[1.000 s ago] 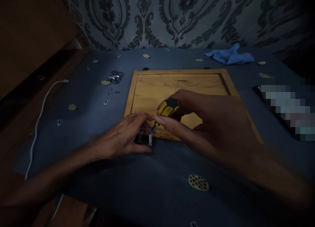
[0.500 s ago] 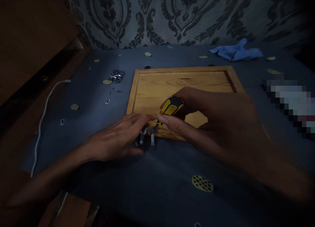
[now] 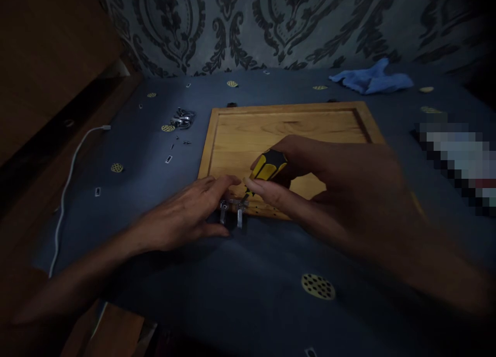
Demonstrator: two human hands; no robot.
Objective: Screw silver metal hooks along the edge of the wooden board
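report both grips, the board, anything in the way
Right grip holds yellow-black screwdriver, shaft angled toward metal fitting at near edge of wooden board. Left grip beside second fitting, contact unclear. Blue cloth behind board, out of the way.

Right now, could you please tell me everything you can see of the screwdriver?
The screwdriver has a chunky yellow-and-black handle that looks like plastic or rubber. The right hand holds it between thumb and fingers, slanting down toward a metal hook at the near edge of the board. A short bit of shaft shows below the handle; the tip is too dim to tell what it touches.
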